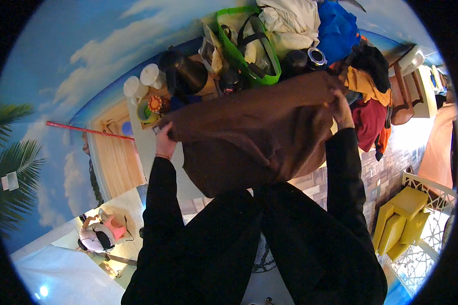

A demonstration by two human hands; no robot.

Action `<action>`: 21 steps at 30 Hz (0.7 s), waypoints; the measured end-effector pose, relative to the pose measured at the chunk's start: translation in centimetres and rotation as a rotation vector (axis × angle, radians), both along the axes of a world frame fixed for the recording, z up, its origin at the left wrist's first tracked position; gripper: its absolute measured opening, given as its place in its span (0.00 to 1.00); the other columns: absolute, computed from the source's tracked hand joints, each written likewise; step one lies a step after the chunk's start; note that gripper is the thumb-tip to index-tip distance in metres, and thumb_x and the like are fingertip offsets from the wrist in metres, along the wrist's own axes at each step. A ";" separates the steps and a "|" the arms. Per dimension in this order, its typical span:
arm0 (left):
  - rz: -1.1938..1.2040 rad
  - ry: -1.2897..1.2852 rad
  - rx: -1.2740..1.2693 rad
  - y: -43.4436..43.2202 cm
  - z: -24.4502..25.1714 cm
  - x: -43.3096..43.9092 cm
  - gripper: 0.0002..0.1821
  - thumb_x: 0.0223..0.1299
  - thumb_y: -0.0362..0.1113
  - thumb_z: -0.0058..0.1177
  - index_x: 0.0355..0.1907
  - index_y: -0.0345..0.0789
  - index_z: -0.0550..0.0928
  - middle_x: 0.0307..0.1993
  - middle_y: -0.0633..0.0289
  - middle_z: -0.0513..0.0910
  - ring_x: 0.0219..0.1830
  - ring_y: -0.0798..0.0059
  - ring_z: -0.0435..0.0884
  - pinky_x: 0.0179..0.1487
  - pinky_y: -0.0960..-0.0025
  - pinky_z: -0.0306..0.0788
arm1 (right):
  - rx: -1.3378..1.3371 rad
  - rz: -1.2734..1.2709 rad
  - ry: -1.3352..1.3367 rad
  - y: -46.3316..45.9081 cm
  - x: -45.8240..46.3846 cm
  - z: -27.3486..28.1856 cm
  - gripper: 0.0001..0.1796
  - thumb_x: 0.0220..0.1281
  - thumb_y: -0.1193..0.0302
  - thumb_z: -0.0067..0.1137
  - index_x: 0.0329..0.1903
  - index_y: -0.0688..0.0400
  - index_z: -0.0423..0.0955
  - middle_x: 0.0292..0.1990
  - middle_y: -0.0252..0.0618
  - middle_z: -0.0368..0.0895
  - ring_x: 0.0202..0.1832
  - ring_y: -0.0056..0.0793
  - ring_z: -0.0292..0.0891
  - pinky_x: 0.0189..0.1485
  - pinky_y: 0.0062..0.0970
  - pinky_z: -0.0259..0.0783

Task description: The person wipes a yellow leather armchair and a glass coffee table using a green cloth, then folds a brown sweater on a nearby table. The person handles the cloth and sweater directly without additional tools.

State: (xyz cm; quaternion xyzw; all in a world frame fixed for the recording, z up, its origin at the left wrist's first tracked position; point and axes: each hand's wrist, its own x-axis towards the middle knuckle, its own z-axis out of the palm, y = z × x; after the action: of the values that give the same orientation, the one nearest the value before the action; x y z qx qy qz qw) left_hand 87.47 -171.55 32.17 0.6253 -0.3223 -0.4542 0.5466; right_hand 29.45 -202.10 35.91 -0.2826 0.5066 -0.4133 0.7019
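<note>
A dark brown cloth (252,129), perhaps a garment, is stretched between my two hands in front of me. My left hand (165,142) grips its left end, with the thumb on top. At the right end, my right hand (341,108) holds a bunched part of it. The middle of the cloth sags in folds and its lower part hangs down towards my body. Behind it, the cloth hides much of the white table (191,173).
Along the table's back stand white plastic containers (135,88), a dark kettle-like jug (185,74), a green-edged bag (269,78) and a blue plastic bag (336,28). Several clothes (369,122) are heaped at the right. A yellow armchair (400,221) stands beyond. Another person (101,236) is at lower left.
</note>
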 end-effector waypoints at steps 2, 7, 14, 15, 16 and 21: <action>0.184 0.657 0.022 1.8 -2.0 -1.1 0.24 0.74 0.41 0.48 0.68 0.34 0.70 0.66 0.56 0.73 0.67 0.60 0.71 0.71 0.54 0.64 | -0.019 0.028 0.105 3.7 2.9 0.1 0.21 0.63 0.64 0.63 0.57 0.57 0.74 0.49 0.33 0.81 0.44 0.27 0.78 0.43 0.26 0.75; 0.210 0.785 0.125 2.4 -3.2 -4.8 0.26 0.75 0.43 0.47 0.69 0.34 0.68 0.68 0.56 0.71 0.68 0.59 0.70 0.72 0.52 0.63 | 0.019 -0.023 0.048 6.9 2.0 -4.8 0.21 0.63 0.68 0.66 0.57 0.58 0.74 0.50 0.33 0.81 0.46 0.28 0.78 0.46 0.27 0.75; 0.229 0.820 0.145 0.0 -1.0 -2.7 0.29 0.75 0.52 0.45 0.69 0.36 0.67 0.68 0.56 0.70 0.70 0.59 0.67 0.71 0.47 0.63 | -0.056 -0.108 -0.021 5.7 2.5 -3.7 0.22 0.70 0.64 0.60 0.61 0.58 0.71 0.55 0.36 0.77 0.56 0.31 0.74 0.56 0.28 0.72; 0.227 0.861 0.144 -0.1 -0.8 -2.8 0.29 0.74 0.52 0.46 0.69 0.37 0.67 0.68 0.57 0.70 0.70 0.60 0.67 0.70 0.47 0.64 | 0.022 -0.122 -0.056 5.4 2.7 -3.5 0.22 0.72 0.64 0.57 0.63 0.58 0.69 0.57 0.38 0.76 0.58 0.31 0.72 0.59 0.28 0.71; 0.224 0.902 0.146 -0.1 -0.5 -2.8 0.29 0.74 0.52 0.47 0.69 0.39 0.67 0.68 0.58 0.70 0.70 0.61 0.67 0.69 0.47 0.65 | -0.234 0.153 0.283 6.1 2.5 -3.1 0.24 0.73 0.59 0.55 0.64 0.60 0.69 0.56 0.37 0.76 0.56 0.31 0.72 0.58 0.29 0.71; 0.075 0.543 0.421 2.9 -2.3 -6.4 0.27 0.69 0.49 0.57 0.67 0.46 0.68 0.64 0.67 0.72 0.65 0.70 0.71 0.63 0.53 0.71 | -0.159 0.518 0.553 14.4 7.4 -6.1 0.31 0.63 0.52 0.66 0.57 0.66 0.76 0.51 0.39 0.81 0.53 0.31 0.76 0.58 0.28 0.70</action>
State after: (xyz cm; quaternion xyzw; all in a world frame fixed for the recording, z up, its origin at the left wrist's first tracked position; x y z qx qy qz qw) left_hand 81.10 -168.68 29.82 0.5920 -0.0409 -0.6401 0.4880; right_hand 36.89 -187.67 29.81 -0.5556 0.5551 -0.1685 0.5956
